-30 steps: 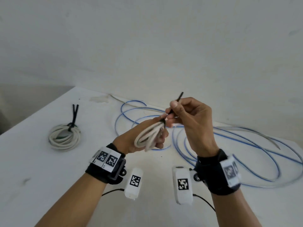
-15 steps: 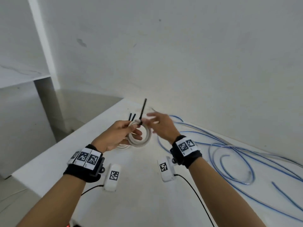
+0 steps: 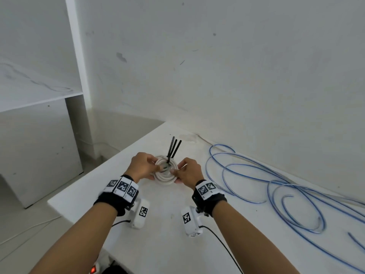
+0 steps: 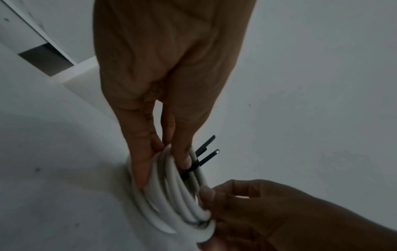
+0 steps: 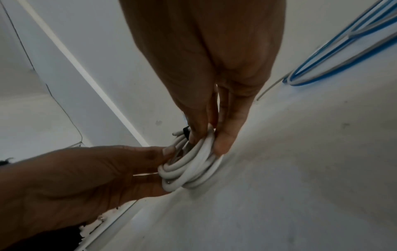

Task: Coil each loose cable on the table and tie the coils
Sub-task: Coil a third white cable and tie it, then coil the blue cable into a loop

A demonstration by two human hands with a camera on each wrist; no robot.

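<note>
A coil of white cable point(image 3: 165, 177) sits low on the white table point(image 3: 162, 244) near its far left corner. Three black tie tails point(image 3: 173, 147) stick up from its far side. I cannot tell whether a second tied coil lies under it. My left hand point(image 3: 144, 167) pinches the coil's left rim, thumb inside, fingers outside point(image 4: 139, 169). My right hand point(image 3: 189, 171) pinches the right rim point(image 5: 223, 142). The wrist views show the white loops point(image 4: 178, 191) point(image 5: 193, 166) against the tabletop. A long loose blue cable point(image 3: 276, 186) sprawls to the right.
A thin grey cable point(image 3: 246, 156) runs along the wall behind the blue one. The table's left edge point(image 3: 79, 184) drops to the floor, with a white shelf unit point(image 3: 39, 99) beyond. A power strip with a red light point(image 3: 92, 270) lies below the near edge.
Both hands carried the white coil left and down to the table's far left corner. The right hand let go of the black tie tail and took the coil's right rim.
</note>
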